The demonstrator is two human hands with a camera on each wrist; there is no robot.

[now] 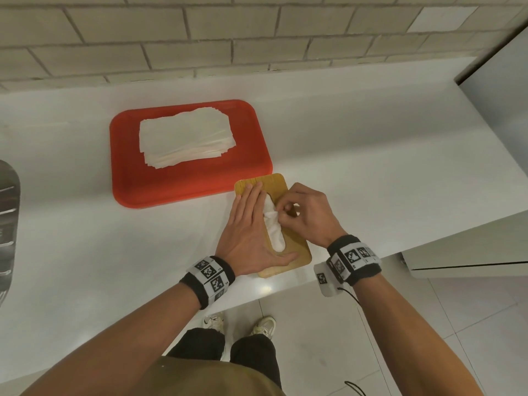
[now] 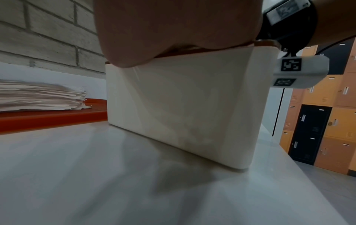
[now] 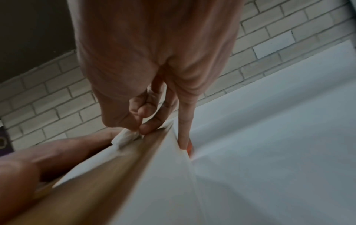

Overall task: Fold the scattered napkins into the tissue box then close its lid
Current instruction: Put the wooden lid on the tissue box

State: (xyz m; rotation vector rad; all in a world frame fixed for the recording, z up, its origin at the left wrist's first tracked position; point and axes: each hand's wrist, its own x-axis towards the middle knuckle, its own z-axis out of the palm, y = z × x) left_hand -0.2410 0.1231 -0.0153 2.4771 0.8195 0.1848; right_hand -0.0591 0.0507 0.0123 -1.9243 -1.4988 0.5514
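The tissue box [image 2: 188, 106] is white with a wooden lid [image 1: 297, 247] and stands near the counter's front edge. A white napkin [image 1: 273, 224] pokes out of the slot in the lid. My left hand [image 1: 248, 230] lies flat on the lid's left half, fingers straight. My right hand [image 1: 297, 212] pinches the napkin [image 3: 125, 137] at the slot between thumb and fingertips, while its little finger [image 3: 185, 129] points down the box's side. A stack of flat napkins [image 1: 185, 135] lies on the red tray [image 1: 177, 184] behind.
The white counter [image 1: 85, 238] runs along a brick wall [image 1: 200, 32]. A metal object [image 1: 8, 218] sits at the far left. The counter's front edge is just below the box, with floor and my shoes under it. Orange and black lockers [image 2: 327, 106] stand off to the right.
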